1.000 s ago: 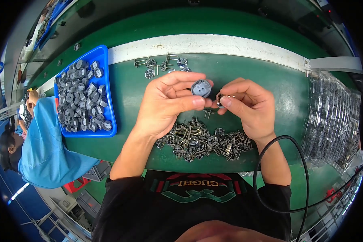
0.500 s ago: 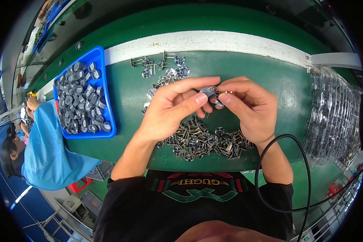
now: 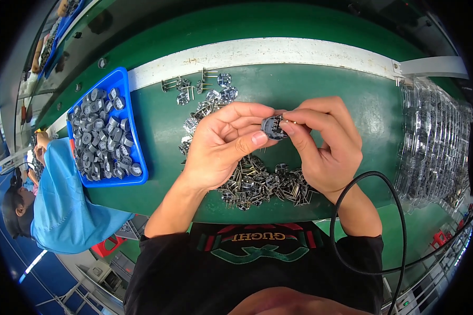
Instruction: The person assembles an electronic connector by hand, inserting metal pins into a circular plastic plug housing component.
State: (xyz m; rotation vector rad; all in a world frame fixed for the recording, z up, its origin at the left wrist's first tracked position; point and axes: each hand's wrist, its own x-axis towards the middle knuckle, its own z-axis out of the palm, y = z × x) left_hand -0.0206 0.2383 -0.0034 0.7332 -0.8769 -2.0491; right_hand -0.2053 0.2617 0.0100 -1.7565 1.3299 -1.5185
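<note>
My left hand point(image 3: 223, 144) and my right hand point(image 3: 328, 144) meet over the green table point(image 3: 362, 100), both pinching one small round grey plastic part point(image 3: 272, 127) between thumbs and fingertips. A thin metal pin shows at the part's right side under my right fingers. Below my hands lies a heap of small metal pin pieces point(image 3: 265, 184). Beyond my left hand, several finished grey parts with pins point(image 3: 205, 94) lie scattered on the table.
A blue tray point(image 3: 136, 157) full of round grey parts stands at the left. Stacked clear plastic trays point(image 3: 431, 142) fill the right side. A black cable point(image 3: 376, 226) loops by my right forearm. A person in blue point(image 3: 63, 205) sits at lower left.
The grey part has turned edge-on in my fingers, and my right fingertips have closed in on it. Both hands stay together over the pin heap.
</note>
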